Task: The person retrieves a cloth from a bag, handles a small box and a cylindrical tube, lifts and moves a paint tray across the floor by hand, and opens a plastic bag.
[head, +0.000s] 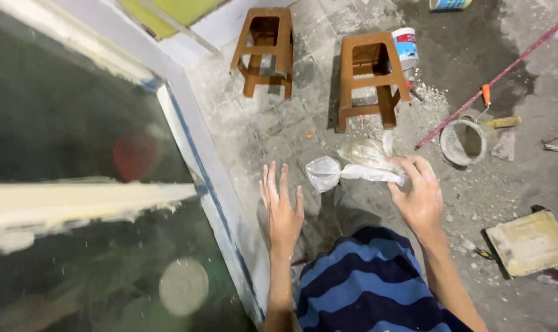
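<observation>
The right hand (419, 198) is closed around a plastic bag (359, 167), gripping it at its right end (fingers curled over the top). The left hand (282, 212) is spread flat, fingers straight, holding nothing, just left of the bag. Below lies a dusty tiled floor (273, 129) with two brown stools (369, 77), a bucket (463, 142) and a glass pane (76, 123) at left. The bag is crumpled, translucent white, held above the floor.
</observation>
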